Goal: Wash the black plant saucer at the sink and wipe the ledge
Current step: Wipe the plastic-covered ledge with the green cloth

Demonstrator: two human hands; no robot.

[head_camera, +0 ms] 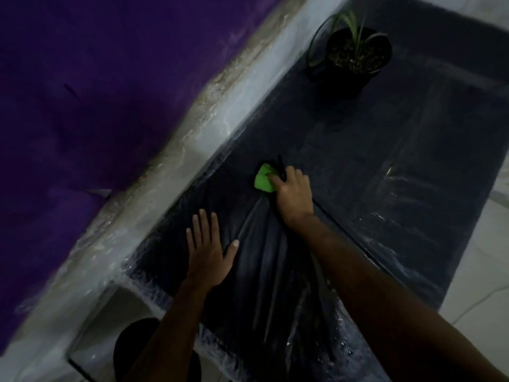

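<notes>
A dark ledge (371,161) covered in clear wrinkled plastic runs from near me up to the right. My right hand (293,197) presses a green cloth (264,181) onto it at mid-ledge. My left hand (208,252) lies flat on the plastic with spread fingers, nearer to me and to the left of the cloth. A round black shape (132,346) shows at the bottom left under my left forearm, possibly the black saucer; I cannot tell for sure.
A black pot (358,59) with a thin green plant stands on the far end of the ledge. A pale plastered strip (192,139) borders the ledge on the left, below a purple wall (96,92). White floor tiles (484,271) lie to the right.
</notes>
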